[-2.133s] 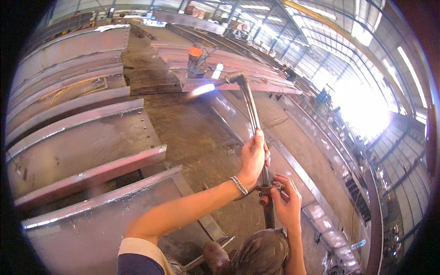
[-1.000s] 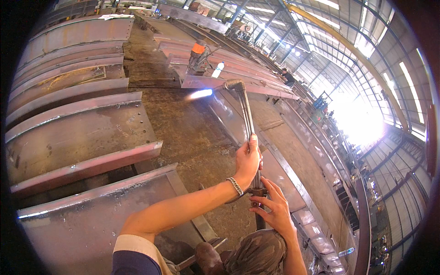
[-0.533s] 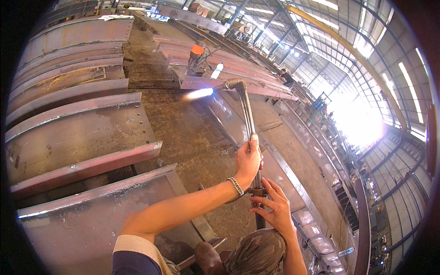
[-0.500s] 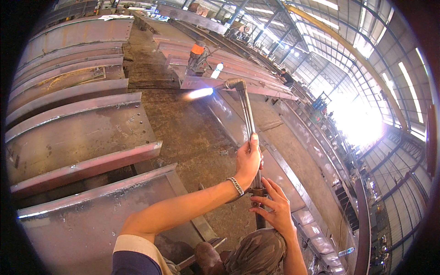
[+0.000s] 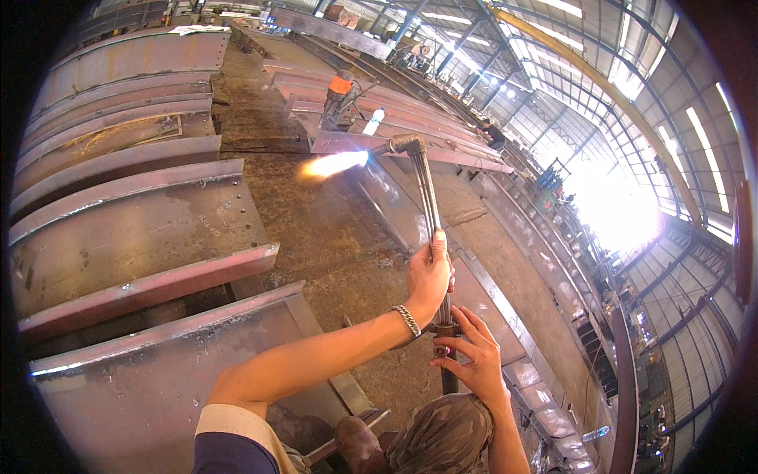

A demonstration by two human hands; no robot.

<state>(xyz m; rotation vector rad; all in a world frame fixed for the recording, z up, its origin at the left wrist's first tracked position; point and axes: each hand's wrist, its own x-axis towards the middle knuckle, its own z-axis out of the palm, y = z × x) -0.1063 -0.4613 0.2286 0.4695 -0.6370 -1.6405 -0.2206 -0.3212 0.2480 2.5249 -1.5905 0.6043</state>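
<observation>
A long metal cutting torch (image 5: 424, 189) stands nearly upright before me, its bent head pointing left. From its tip comes a flame (image 5: 335, 164), orange and white with a blue base. My left hand (image 5: 427, 284) is wrapped round the torch's tubes at mid-length, thumb lying up along them. Lower down, my right hand (image 5: 475, 354) has its fingers at a small valve knob on the torch body, pinched about it. The torch's lower end runs down past my knee, partly hidden.
Large steel beams (image 5: 134, 237) lie in rows at my left. Another long beam (image 5: 505, 316) runs along my right. Ahead, an orange-topped drilling machine (image 5: 338, 93) and a plastic bottle (image 5: 374, 121) stand on beams. Farther off, a person (image 5: 493, 134) crouches.
The flame has turned from a narrow blue-white jet into a longer, wider orange-yellow one. Both hands and the torch stay almost in place; the right fingers have shifted slightly at the knob.
</observation>
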